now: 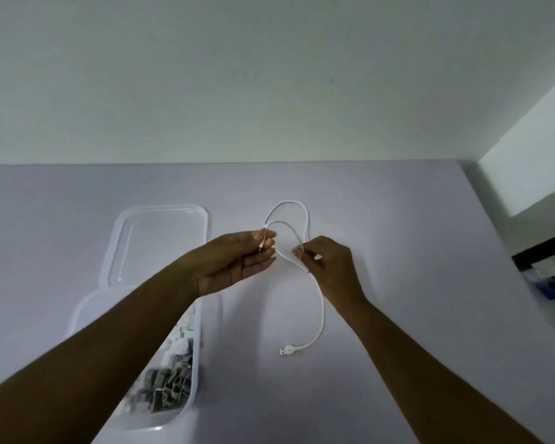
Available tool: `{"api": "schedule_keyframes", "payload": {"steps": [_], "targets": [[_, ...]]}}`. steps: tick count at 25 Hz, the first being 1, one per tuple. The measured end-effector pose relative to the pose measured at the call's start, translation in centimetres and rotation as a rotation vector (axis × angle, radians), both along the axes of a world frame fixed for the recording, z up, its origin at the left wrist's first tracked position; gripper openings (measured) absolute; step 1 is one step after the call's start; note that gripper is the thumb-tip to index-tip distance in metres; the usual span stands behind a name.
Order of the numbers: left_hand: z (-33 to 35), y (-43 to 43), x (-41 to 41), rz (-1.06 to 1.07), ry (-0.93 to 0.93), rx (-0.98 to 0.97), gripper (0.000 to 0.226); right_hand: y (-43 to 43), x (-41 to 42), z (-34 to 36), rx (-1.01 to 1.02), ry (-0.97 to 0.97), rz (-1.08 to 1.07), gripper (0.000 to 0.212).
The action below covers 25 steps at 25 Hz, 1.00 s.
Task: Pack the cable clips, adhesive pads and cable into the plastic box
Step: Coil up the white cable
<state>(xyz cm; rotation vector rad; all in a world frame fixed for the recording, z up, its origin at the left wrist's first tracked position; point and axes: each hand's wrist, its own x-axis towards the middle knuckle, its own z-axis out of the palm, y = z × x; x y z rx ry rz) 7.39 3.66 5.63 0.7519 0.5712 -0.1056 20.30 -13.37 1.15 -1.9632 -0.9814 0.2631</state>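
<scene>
White cable (323, 317), part-looped, held in both hands over the table (398, 219).

The left hand (237, 261), palm up, pinches one cable end between thumb and fingers. The right hand (330, 264) pinches the strand just beside it; the hands are near, not touching. Two loops arch away beyond the fingers. The free tail runs back toward the person, long axis front-to-back, to a USB plug (286, 350) pointing left. The open plastic box (198, 373), left, holds grey and white pieces (170, 382), probably clips. Its lid (161, 245) lies beyond.
</scene>
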Motion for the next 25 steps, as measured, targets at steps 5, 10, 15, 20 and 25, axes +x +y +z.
{"api": "schedule_keyframes", "payload": {"steps": [5, 10, 15, 20, 25], "targets": [[8.2, 2.6, 1.6, 0.218, -0.282, -0.014, 0.017, 5.1, -1.4, 6.9, 0.142, -0.076, -0.009, 0.009], [13.9, 4.8, 1.1, 0.343, -0.44, 0.168, 0.018, 7.5, -3.7, 12.3, 0.224, -0.232, -0.01, 0.014], [18.3, 5.8, -0.4, 0.38, -0.495, 0.177, 0.026, 8.7, -5.1, 16.6, 0.213, -0.325, 0.151, 0.018], [21.5, 5.7, -2.1, 0.353, -0.516, -0.042, 0.022, 9.4, -5.7, 19.6, 0.264, -0.403, 0.137, 0.017], [23.2, 4.7, -3.8, 0.258, -0.529, -0.083, 0.017, 9.2, -4.9, 21.7, 0.326, -0.387, 0.073, 0.02]]}}
